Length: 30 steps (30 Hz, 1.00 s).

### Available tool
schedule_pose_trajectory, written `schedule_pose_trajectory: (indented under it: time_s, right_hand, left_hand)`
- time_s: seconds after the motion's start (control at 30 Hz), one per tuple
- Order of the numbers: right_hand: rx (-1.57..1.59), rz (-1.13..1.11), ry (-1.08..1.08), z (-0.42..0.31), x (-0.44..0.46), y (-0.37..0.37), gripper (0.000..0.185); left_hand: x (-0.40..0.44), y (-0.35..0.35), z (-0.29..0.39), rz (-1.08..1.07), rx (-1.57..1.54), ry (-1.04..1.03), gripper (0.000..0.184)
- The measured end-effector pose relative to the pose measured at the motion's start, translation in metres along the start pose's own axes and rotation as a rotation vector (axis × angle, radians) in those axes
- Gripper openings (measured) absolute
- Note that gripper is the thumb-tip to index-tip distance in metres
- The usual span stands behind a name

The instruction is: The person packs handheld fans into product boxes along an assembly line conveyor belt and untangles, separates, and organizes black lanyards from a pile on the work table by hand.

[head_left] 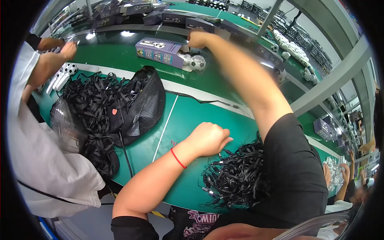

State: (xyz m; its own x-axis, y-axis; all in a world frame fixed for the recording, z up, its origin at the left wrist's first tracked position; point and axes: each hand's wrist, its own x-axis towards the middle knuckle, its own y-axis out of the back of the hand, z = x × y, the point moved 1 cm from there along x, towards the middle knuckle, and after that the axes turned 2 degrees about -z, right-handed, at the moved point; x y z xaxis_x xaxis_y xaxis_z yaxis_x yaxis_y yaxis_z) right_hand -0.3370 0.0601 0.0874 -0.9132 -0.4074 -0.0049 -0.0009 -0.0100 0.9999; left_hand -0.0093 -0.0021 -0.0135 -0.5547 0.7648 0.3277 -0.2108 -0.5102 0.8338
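Observation:
My left hand [209, 139] is closed over the green table, just beside a heap of black cables or straps with small connectors [236, 176]. Whatever its curled fingers hold, if anything, is hidden. My right arm reaches across to the conveyor, where my right hand [199, 40] is closed at the open end of a purple printed box [160, 51]. I cannot make out what is in its fingers. From that box's end sticks a clear-wrapped item with a black-and-white football-patterned ball [197, 63].
A black mesh bag [146, 106] spills black straps [94, 100] on the left, beside a person in a light shirt [52, 160]. Football-topped items [69, 70] lie near that person's hands. More boxes [174, 18] line the conveyor's far side; a metal post [332, 84] stands right.

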Motion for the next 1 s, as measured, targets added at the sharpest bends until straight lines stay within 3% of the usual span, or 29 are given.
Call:
schedule_pose_trajectory:
  time_s: [0.17, 0.3, 0.43, 0.53, 0.8, 1.0]
  right_hand:
    - [0.097, 0.181, 0.154, 0.013, -0.013, -0.027, 0.025]
    - [0.058, 0.069, 0.144, 0.014, -0.022, -0.026, 0.025]
    - [-0.141, -0.182, 0.084, 0.015, -0.043, -0.016, 0.029]
    - [0.028, -0.002, 0.107, 0.027, -0.049, -0.008, 0.028]
    - [0.037, 0.169, 0.02, 0.067, -0.042, -0.034, 0.035]
    - [-0.016, 0.098, -0.078, 0.055, -0.072, -0.019, 0.031]
  left_hand:
    - [0.001, 0.001, 0.0, 0.001, 0.012, 0.02, 0.032]
    - [0.001, -0.001, 0.001, -0.001, 0.019, 0.027, 0.031]
    - [0.003, -0.004, 0.003, -0.032, 0.01, 0.008, 0.03]
    - [0.002, -0.005, 0.003, -0.033, 0.026, 0.003, 0.029]
    - [0.003, -0.003, 0.005, -0.033, 0.014, 0.026, 0.027]
    - [0.002, -0.003, 0.007, -0.042, 0.002, 0.042, 0.026]
